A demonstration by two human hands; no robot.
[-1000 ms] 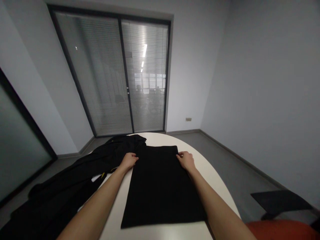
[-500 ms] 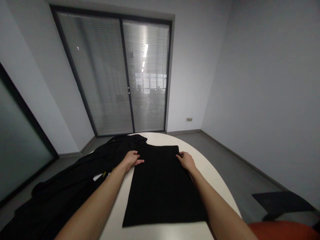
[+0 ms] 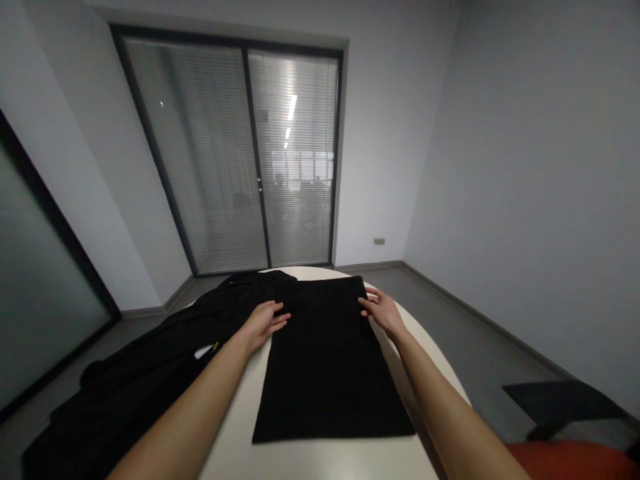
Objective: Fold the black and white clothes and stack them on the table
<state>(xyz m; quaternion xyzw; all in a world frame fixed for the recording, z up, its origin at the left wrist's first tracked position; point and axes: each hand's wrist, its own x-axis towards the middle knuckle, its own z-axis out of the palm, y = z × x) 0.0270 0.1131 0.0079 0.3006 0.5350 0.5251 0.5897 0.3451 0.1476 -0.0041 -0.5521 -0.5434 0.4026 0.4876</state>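
In the head view, you had a black cloth (image 3: 333,363) spread flat on the white table (image 3: 240,417) in front of you, between your arms. Your left hand (image 3: 263,323) rested at its left side, toward the far end, thumb and fingers apart, the fingertips over the cloth's edge. Your right hand (image 3: 383,312) was at the opposite edge, near the far right corner, thumb and fingers curled about the margin; whether they pinched the fabric or merely touched it, you could not tell from this angle.

Your hands sat almost level across from each other, probably because that let you steady both sides and keep the width even. The cloth lay right before you, presumably for equal reach. A dark garment (image 3: 150,380), loosely heaped, covered the table's left part, perhaps put there to leave you room; a white tag (image 3: 203,351) showed on it. At the far left, black met black, and the border between the two was hard to make out.

The cloth's long axis ran from near to far, pointing away from you toward the glass partition (image 3: 225,160). Its straight near edge faced you, running left to right; the far edge looked narrower, likely through perspective. To the near right stood a red chair (image 3: 575,460), apart from the cloth.
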